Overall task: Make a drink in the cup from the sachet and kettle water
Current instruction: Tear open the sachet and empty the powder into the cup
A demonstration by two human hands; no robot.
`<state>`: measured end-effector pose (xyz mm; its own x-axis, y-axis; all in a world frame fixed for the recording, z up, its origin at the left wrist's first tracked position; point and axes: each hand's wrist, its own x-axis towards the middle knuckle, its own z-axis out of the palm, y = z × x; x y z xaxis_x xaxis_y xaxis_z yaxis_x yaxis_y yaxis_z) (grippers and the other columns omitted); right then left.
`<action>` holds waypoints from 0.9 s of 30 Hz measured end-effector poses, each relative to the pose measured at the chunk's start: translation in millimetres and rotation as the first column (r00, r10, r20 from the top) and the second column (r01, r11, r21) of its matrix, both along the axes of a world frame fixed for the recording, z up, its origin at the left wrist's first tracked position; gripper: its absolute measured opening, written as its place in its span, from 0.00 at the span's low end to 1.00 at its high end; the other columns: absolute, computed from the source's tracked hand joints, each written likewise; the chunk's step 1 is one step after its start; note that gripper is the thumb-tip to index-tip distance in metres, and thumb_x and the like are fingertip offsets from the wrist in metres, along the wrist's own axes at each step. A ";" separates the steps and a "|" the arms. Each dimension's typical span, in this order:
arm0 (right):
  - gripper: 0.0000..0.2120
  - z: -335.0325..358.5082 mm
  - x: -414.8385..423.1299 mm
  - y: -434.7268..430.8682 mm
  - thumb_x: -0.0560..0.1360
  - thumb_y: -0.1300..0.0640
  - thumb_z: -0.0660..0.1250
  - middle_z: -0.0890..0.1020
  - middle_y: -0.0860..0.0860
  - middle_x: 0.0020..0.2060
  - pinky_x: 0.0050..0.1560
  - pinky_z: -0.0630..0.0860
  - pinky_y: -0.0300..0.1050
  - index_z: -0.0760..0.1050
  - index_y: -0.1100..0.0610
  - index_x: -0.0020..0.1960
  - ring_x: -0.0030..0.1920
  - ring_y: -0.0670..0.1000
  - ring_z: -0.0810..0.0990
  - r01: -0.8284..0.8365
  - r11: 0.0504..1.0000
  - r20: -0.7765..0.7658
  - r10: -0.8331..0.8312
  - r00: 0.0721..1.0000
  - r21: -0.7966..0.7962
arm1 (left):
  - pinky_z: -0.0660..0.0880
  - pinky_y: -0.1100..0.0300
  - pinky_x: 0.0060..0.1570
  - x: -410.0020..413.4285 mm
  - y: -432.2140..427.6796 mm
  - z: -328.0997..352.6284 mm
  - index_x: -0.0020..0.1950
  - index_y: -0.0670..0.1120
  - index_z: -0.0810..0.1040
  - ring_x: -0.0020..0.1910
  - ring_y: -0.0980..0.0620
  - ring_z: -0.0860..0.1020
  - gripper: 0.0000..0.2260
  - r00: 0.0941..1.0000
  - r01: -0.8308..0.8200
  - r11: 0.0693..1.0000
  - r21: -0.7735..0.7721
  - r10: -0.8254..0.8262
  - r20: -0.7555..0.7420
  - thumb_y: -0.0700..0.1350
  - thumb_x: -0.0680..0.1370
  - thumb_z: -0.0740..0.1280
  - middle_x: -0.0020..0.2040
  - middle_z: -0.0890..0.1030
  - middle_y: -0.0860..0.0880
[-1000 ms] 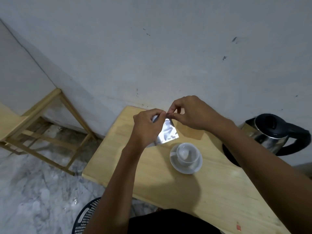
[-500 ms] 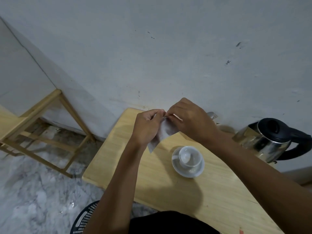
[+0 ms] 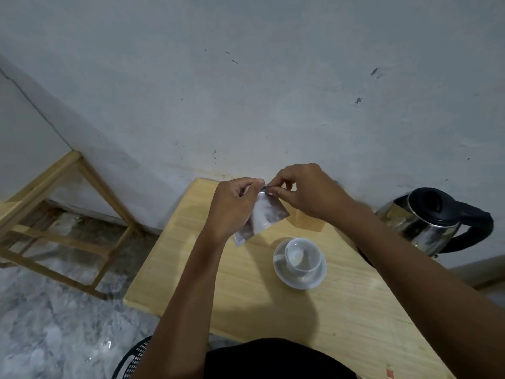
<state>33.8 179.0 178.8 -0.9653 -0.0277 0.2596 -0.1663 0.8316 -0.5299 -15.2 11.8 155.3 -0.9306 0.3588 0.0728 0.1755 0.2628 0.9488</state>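
A silvery sachet (image 3: 264,216) hangs above the wooden table (image 3: 341,310), pinched at its top edge by both hands. My left hand (image 3: 232,207) grips the top left corner. My right hand (image 3: 306,191) pinches the top edge just beside it, fingertips nearly touching. Below and to the right stands a white cup (image 3: 302,257) on a white saucer (image 3: 300,280), with something pale inside. A steel kettle (image 3: 434,222) with a black lid and handle sits at the table's right, by the wall.
A wooden stool frame (image 3: 65,214) stands on the marble floor at the left. A black perforated basket (image 3: 131,359) shows at the bottom edge, below the table's front left corner. The grey wall runs right behind the table.
The sachet has swung from folded against my left hand to hanging flat again. Both hands stay pinched on its top edge.
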 end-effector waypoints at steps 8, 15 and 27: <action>0.07 -15.6 -1.3 -6.4 0.73 0.58 0.66 0.83 0.51 0.37 0.43 0.70 0.45 0.81 0.59 0.39 0.41 0.54 0.81 0.099 0.922 -0.444 0.085 0.892 0.375 | 0.77 0.64 0.43 -9.1 8.8 -0.2 0.44 0.47 0.85 0.40 0.59 0.82 0.10 0.993 0.009 0.999 0.054 -0.015 0.119 0.46 0.79 0.65 0.40 0.86 0.50; 0.05 -25.5 -1.6 6.5 0.74 0.61 0.68 0.84 0.52 0.40 0.45 0.72 0.47 0.82 0.59 0.42 0.42 0.54 0.81 0.105 0.912 -0.513 0.125 0.849 0.397 | 0.77 0.67 0.43 -12.8 11.8 -1.5 0.48 0.48 0.84 0.42 0.59 0.83 0.11 0.987 0.098 0.994 0.045 -0.103 0.124 0.49 0.80 0.63 0.42 0.86 0.52; 0.03 -32.5 -6.9 4.4 0.74 0.56 0.71 0.83 0.48 0.38 0.49 0.69 0.42 0.81 0.56 0.44 0.40 0.52 0.80 0.138 0.964 -0.440 -0.026 0.898 0.226 | 0.69 0.59 0.40 -35.6 4.8 -3.5 0.38 0.53 0.83 0.37 0.53 0.73 0.12 0.957 0.286 0.958 -0.036 -0.284 0.059 0.50 0.79 0.64 0.36 0.79 0.45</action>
